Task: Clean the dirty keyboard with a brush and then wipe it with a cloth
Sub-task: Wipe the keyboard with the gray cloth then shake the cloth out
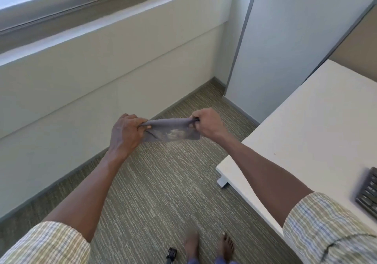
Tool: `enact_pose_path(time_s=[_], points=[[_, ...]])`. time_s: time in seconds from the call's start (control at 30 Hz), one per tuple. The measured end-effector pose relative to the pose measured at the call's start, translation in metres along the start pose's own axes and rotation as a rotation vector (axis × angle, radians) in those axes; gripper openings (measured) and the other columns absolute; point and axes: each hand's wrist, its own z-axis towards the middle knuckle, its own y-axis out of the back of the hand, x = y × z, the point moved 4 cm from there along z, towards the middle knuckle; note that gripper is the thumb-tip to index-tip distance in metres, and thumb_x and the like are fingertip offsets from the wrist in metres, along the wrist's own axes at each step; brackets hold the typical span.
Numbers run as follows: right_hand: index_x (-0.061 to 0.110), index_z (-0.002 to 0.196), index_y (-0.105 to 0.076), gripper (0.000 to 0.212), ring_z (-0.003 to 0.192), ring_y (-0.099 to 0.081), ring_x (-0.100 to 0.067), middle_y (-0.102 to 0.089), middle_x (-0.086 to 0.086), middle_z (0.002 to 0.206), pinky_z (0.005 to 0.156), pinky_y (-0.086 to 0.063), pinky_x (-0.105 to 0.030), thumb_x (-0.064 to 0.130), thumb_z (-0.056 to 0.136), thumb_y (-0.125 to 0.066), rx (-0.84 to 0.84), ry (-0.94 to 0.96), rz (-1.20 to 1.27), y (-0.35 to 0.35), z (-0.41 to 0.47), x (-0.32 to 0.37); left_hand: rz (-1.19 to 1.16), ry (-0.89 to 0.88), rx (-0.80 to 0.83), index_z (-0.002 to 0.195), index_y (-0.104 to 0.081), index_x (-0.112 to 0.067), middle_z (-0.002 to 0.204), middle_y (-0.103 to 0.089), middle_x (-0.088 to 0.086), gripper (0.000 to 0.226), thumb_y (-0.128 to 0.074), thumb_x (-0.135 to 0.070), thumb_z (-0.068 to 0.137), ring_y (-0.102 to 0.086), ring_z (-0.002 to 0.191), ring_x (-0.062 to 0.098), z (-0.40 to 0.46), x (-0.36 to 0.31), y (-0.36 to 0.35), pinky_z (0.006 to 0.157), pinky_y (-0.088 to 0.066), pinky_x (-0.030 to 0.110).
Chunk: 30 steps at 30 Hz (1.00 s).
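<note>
Both grips clench the dusty grey cloth (172,129), left hand (126,133) and right hand (208,124) stretching it over the carpet. I see the dark keyboard (367,192) on the white tabletop (306,121) well right of the cloth, nearer my right hand.

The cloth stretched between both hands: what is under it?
Carpet floor lies below the cloth, which the left hand and right hand grip; no table or keyboard beneath.

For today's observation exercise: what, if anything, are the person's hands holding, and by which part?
Both hands hold one grey cloth, stretched between them above the carpet. The left hand grips its left end, the right hand its right end.
</note>
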Motion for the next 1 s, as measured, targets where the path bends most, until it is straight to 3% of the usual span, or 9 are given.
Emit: enact_pose_path(time_s=[0.33,0.47,0.57,0.67,0.73,0.77,0.8,0.87,1.0], points=[[0.017,0.085,-0.076,0.022,0.072,-0.064,-0.02,-0.071,-0.001,0.075,0.06,-0.054,-0.035,0.006,0.081,-0.057,-0.149,-0.017,-0.028,0.011,0.005,-0.01,0.051,-0.065,-0.079,0.108,-0.074,-0.008,0.09,-0.066,0.01,0.018,-0.065,-0.004,0.092,-0.053,0.089,0.03,0.005,-0.009,-0.001,0.073,-0.049,0.046],[0.016,0.106,-0.07,0.027,0.096,-0.061,-0.019,-0.071,0.0,0.099,0.086,-0.053,-0.04,0.013,0.081,-0.061,-0.086,0.05,-0.083,0.019,0.003,0.0,0.037,-0.126,-0.086,0.109,-0.074,-0.008,0.093,-0.066,0.01,0.019,-0.06,-0.007,0.096,-0.053,0.092,0.031,0.01,-0.01,0.004,0.076,-0.049,0.046],[0.021,0.135,-0.054,0.058,0.128,-0.05,-0.022,-0.06,-0.003,0.133,0.112,-0.032,-0.04,0.03,0.08,-0.07,0.085,0.123,-0.13,0.017,0.005,0.01,0.032,-0.222,-0.052,0.102,-0.075,-0.011,0.09,-0.066,0.006,0.026,-0.051,-0.015,0.093,-0.051,0.09,0.028,0.019,-0.018,0.007,0.076,-0.048,0.045],[0.028,0.145,-0.041,0.076,0.144,-0.03,-0.02,-0.046,-0.002,0.149,0.12,-0.011,-0.043,0.048,0.079,-0.071,0.151,0.181,-0.155,0.009,0.008,0.023,0.061,-0.318,-0.007,0.101,-0.075,-0.016,0.089,-0.065,0.002,0.035,-0.043,-0.029,0.095,-0.05,0.091,0.025,0.027,-0.033,0.01,0.076,-0.046,0.043],[0.026,0.136,-0.051,0.06,0.129,-0.049,-0.02,-0.059,-0.001,0.135,0.112,-0.029,-0.04,0.046,0.083,-0.068,0.2,0.199,-0.066,0.008,0.009,0.03,0.088,-0.356,0.012,0.104,-0.075,-0.018,0.09,-0.065,0.0,0.04,-0.039,-0.034,0.095,-0.051,0.093,0.024,0.031,-0.043,0.015,0.076,-0.046,0.043],[0.022,0.125,-0.059,0.044,0.11,-0.059,-0.019,-0.067,-0.001,0.118,0.098,-0.042,-0.037,0.039,0.085,-0.067,0.236,0.19,0.021,0.008,0.008,0.034,0.089,-0.369,0.013,0.105,-0.075,-0.018,0.091,-0.065,0.0,0.042,-0.038,-0.036,0.095,-0.052,0.094,0.025,0.032,-0.047,0.018,0.077,-0.046,0.044],[0.017,0.11,-0.064,0.027,0.092,-0.061,-0.018,-0.069,-0.002,0.101,0.083,-0.048,-0.038,0.032,0.088,-0.065,0.258,0.174,0.101,0.008,0.007,0.036,0.08,-0.378,0.008,0.106,-0.074,-0.018,0.093,-0.066,0.0,0.043,-0.037,-0.037,0.095,-0.053,0.096,0.027,0.034,-0.051,0.021,0.078,-0.047,0.045],[0.008,0.092,-0.062,0.015,0.074,-0.055,-0.017,-0.064,-0.008,0.083,0.075,-0.047,-0.046,0.023,0.09,-0.062,0.221,0.107,0.239,0.006,0.007,0.033,0.046,-0.341,-0.025,0.115,-0.072,-0.018,0.104,-0.068,0.002,0.04,-0.044,-0.038,0.096,-0.055,0.103,0.029,0.036,-0.056,0.025,0.084,-0.049,0.049],[0.006,0.092,-0.064,0.012,0.072,-0.058,-0.014,-0.065,-0.006,0.081,0.07,-0.049,-0.039,0.017,0.092,-0.061,0.15,-0.08,0.617,0.005,-0.002,0.023,-0.272,0.168,0.014,0.148,-0.043,-0.011,0.142,-0.055,0.012,0.064,-0.06,-0.047,0.099,-0.046,0.131,0.031,0.04,-0.037,0.009,0.109,-0.04,0.048]])
